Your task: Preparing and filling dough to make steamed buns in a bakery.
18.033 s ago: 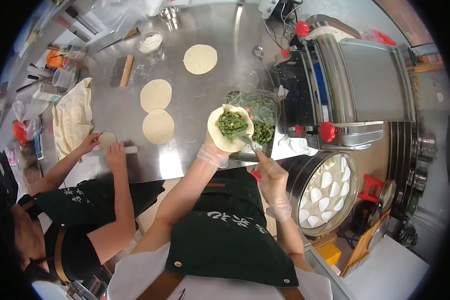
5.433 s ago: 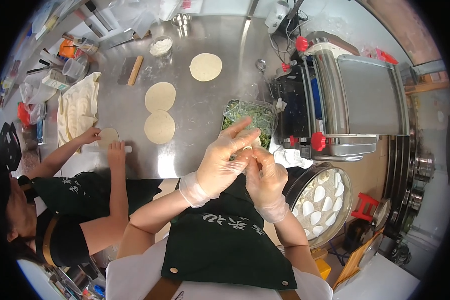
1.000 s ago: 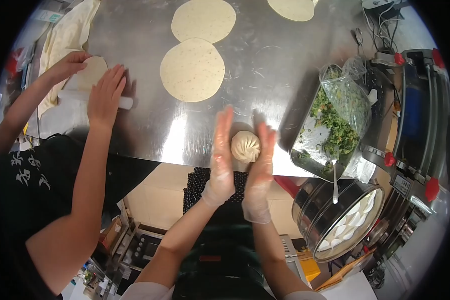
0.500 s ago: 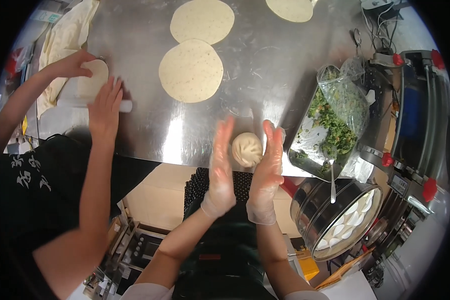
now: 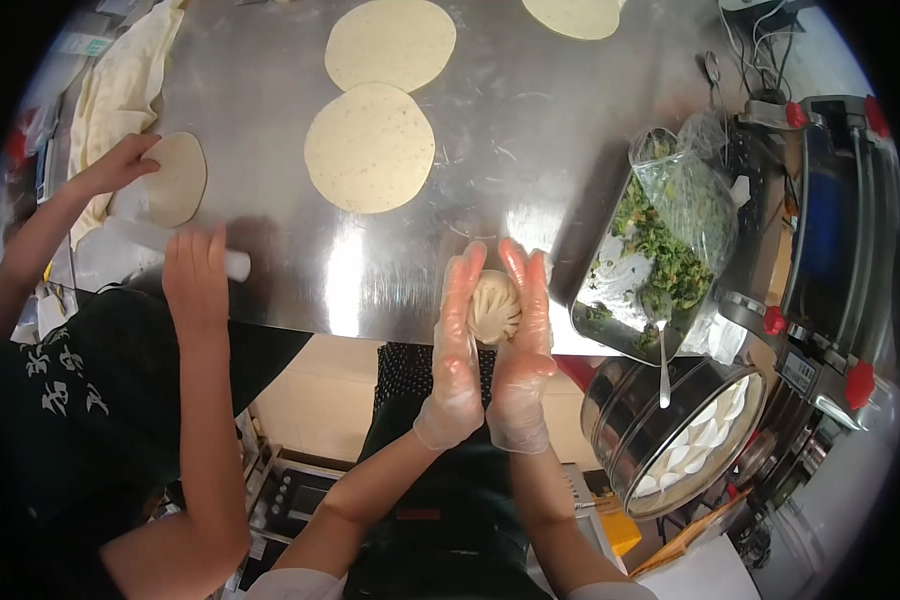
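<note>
Now closed in from half a second back, left hand (image 5: 457, 345) and right hand (image 5: 520, 350), fingers straight, pressing the pleated bun (image 5: 493, 307) between gloved palms at frame centre above the table (image 5: 270, 270) edge, shaping nearly finished.

Gloved hands closing on the bun
The left hand (image 5: 457, 345) and right hand (image 5: 521, 345), apart half a second ago, now press against the round, pleated white dough bun (image 5: 493, 307).

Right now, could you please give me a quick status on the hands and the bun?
Left hand and right hand, both gloved, cup the bun from either side. Bun pleated, over the table edge. Filling tray close on the right.
</note>
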